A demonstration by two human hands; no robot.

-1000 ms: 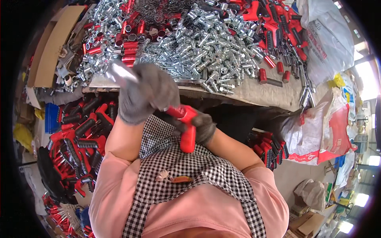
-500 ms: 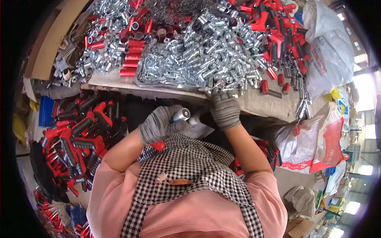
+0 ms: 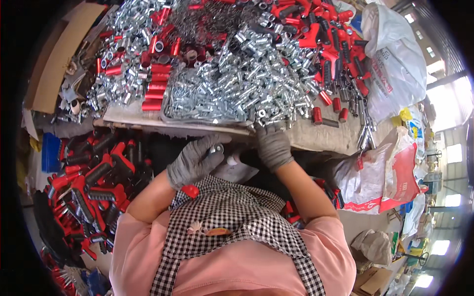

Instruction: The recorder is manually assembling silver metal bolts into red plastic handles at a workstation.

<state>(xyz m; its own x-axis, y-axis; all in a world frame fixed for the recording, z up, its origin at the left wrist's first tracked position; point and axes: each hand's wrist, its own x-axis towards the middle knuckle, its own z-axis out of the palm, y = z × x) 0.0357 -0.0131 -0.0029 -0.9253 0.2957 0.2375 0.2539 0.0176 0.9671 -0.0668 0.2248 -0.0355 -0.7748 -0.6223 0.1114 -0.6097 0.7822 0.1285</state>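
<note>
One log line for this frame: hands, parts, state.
left hand: holds red-tipped tool | right hand: at table edge, on silver fittings | red handles: piled lower left

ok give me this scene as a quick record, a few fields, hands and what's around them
left hand: grey glove, closed around a red-handled tool with a silver metal end
right hand: grey glove, fingers at the table's near edge, touching the silver fittings pile
table: also red tubes stacked at left
beside person, left: heap of red and black handled tools
right of table: white sack
clothing: checked apron
</note>
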